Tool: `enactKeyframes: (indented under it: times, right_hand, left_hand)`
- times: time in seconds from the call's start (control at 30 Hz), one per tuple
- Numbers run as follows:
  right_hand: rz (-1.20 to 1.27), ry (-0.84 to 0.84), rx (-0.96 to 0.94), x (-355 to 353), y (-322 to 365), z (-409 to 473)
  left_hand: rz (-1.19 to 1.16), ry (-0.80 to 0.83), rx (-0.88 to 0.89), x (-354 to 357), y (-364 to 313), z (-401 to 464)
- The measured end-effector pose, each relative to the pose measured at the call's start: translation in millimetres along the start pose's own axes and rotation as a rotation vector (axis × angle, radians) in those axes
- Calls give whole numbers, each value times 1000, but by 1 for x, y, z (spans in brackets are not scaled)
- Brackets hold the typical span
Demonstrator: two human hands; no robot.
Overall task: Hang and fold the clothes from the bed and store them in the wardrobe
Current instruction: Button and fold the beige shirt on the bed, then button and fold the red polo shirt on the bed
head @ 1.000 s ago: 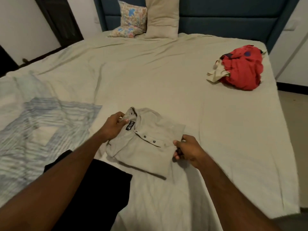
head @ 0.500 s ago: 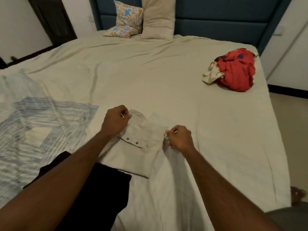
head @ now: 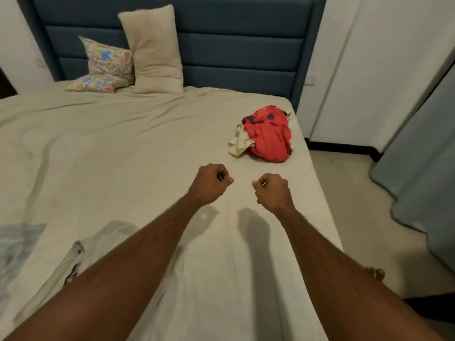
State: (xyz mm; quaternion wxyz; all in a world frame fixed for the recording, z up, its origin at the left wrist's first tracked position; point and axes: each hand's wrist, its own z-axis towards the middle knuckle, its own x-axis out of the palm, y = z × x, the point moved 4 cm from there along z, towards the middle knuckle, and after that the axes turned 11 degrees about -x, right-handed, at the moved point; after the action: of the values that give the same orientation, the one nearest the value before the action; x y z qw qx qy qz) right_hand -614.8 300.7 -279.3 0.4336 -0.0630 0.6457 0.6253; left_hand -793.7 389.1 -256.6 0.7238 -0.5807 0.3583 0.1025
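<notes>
bed (head: 147,156) | red clothes (head: 269,134) | pillows (head: 154,49) | folded shirt (head: 73,257)

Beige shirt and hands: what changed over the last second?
Both hands let go of the folded beige shirt, which now lies near the left forearm. The left hand and right hand moved forward toward the red clothes pile, fingers curled, holding nothing. The pile and pillows stayed put.
</notes>
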Motion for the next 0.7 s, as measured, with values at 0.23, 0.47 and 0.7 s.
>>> enactKeyframes:
  times: [0.23, 0.47, 0.7]
  right_hand:
    - [-71, -60, 23, -20, -34, 60]
    - [-158, -88, 46, -17, -76, 128]
    - [-283, -62, 45, -1, -93, 209]
  left_hand:
    - [-48, 59, -36, 48, -25, 61]
    - [-152, 53, -120, 85, -19, 129]
    - [-209, 42, -210, 111, -4, 184]
